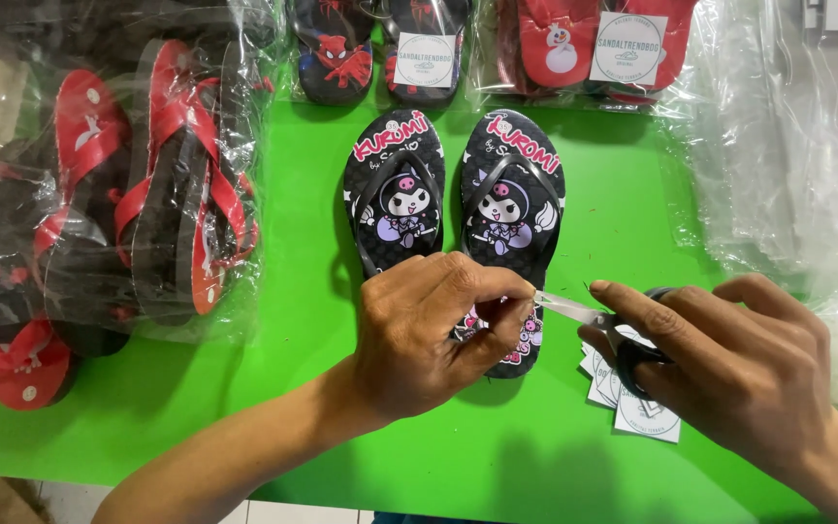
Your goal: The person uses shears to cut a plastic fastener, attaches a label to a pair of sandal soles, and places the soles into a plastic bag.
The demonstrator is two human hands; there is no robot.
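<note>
The green table (303,408) is big, but shiny plastic bags hide much of it. Left of the black sandals (453,209), a bag of red and black sandals (147,184) is blurry under its wrap, and it runs off the picture's edge. Above the black sandals, more bagged sandals (419,49) are cut off at the top. To their right lies a heap of clear plastic (788,146), hard to make out. The open green space is just below and left of the black sandals. The left hand (429,335) covers the heel of the right-side sandal, fingers curled tight, pinching something too small to see. The right hand (729,364) is just right of that heel, fingers closed around scissors (589,318) pointing toward the left hand. Small white paper tags (632,408) peek out under the right hand.
</note>
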